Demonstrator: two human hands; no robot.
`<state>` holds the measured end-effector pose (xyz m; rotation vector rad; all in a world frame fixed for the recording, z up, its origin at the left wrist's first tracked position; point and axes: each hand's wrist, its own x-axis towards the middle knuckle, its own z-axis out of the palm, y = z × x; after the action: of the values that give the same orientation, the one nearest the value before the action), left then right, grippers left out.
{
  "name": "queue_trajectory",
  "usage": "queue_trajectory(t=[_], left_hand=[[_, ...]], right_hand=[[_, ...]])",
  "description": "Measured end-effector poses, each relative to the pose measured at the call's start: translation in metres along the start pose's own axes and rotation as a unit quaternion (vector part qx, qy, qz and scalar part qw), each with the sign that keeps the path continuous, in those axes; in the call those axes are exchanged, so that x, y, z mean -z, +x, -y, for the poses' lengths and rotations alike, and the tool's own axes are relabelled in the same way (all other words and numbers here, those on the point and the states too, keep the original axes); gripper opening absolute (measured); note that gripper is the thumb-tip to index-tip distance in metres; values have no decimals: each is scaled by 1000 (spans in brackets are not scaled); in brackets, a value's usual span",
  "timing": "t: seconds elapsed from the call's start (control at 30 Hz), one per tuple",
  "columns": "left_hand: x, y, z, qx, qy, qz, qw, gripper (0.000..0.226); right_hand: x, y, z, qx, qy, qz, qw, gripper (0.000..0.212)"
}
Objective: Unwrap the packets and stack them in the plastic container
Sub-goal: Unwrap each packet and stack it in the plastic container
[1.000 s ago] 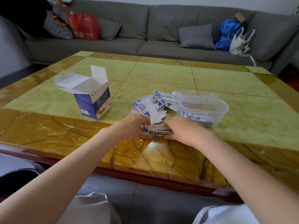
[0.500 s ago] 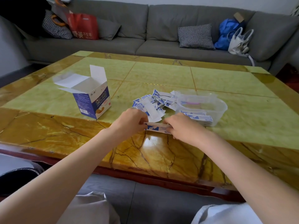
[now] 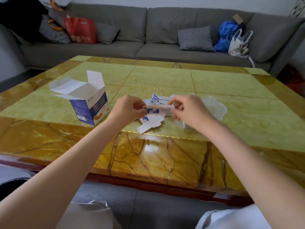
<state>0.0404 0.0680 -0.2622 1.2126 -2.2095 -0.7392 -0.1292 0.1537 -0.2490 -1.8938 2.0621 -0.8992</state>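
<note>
Both hands are raised above the bench (image 3: 165,76), each pinching one end of a single packet (image 3: 157,109). The left hand (image 3: 127,107) grips the packet's left end with curled fingers and thumb; the right hand (image 3: 189,109) pinches the right end in the same way. The packet is held clear of the bench, its long axis running left to right between the two hands and roughly level. It is blurred, so whether its wrapper is already torn cannot be told.

Below and behind it lies a loose pile of wrappers (image 3: 152,120), white and blue, scattered on the green bench top. The plastic container (image 3: 217,109) stands just right of the pile, mostly hidden behind the right hand. An open blue and white box (image 3: 90,107) stands upright left of the hands, its flaps raised. A grey sofa (image 3: 148,30) runs along the far side.
</note>
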Motion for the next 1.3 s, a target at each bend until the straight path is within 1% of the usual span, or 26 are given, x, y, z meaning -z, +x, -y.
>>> queue_trajectory(t=[0.03,0.1,0.2,0.27,0.33,0.37,0.4,0.47,0.53,0.6,0.67,0.73,0.83,0.9,0.97,1.07,1.13,1.17,1.23,1.3], left_hand=[[0,5,-6,13,-48,-8,999,10],[-6,14,-22,26,-121,-24,992,16],[-24,25,-47,25,-171,-62,983,15],[-40,32,-61,9,-146,-71,987,15],[-56,39,-70,-21,-81,-62,995,9],[-63,42,-74,-32,-53,-53,997,5],[-67,46,-77,-40,-29,-41,998,4],[-74,54,-83,-55,33,-14,998,10],[-79,62,-89,-64,121,17,990,18],[-83,67,-95,-58,202,50,976,27],[-87,72,-98,-60,263,66,961,32],[-91,76,-100,-75,329,72,939,33],[-96,76,-106,-88,414,97,901,29],[-98,76,-110,-89,445,116,883,24],[-98,76,-113,-85,462,133,873,22],[-96,75,-123,-65,464,164,868,21],[-96,75,-130,-48,456,188,869,14],[-98,76,-133,-39,451,200,869,14],[-101,78,-134,-17,440,232,867,26],[-102,80,-133,-1,440,259,860,30]], right_hand=[[7,4,-3,-10,38,-41,998,17],[17,11,-14,-43,84,-100,990,12],[26,16,-35,-113,111,-190,969,21],[34,16,-48,-142,68,-227,961,18],[40,15,-59,-155,2,-229,961,8],[41,15,-64,-159,-18,-216,963,5],[42,15,-68,-165,-34,-195,966,6],[42,16,-76,-174,-62,-135,974,14],[43,17,-82,-181,-83,-75,977,20],[43,19,-85,-177,-101,-28,979,26],[42,21,-86,-173,-132,7,976,29],[38,23,-85,-176,-160,30,971,32],[32,26,-82,-197,-169,61,964,42],[32,27,-81,-210,-163,74,961,40],[33,26,-81,-217,-156,84,960,39],[35,24,-80,-218,-146,97,960,39],[37,22,-79,-221,-137,103,960,39],[37,22,-79,-223,-132,107,960,38],[37,23,-79,-228,-124,112,959,36],[36,25,-78,-232,-124,114,958,33]])
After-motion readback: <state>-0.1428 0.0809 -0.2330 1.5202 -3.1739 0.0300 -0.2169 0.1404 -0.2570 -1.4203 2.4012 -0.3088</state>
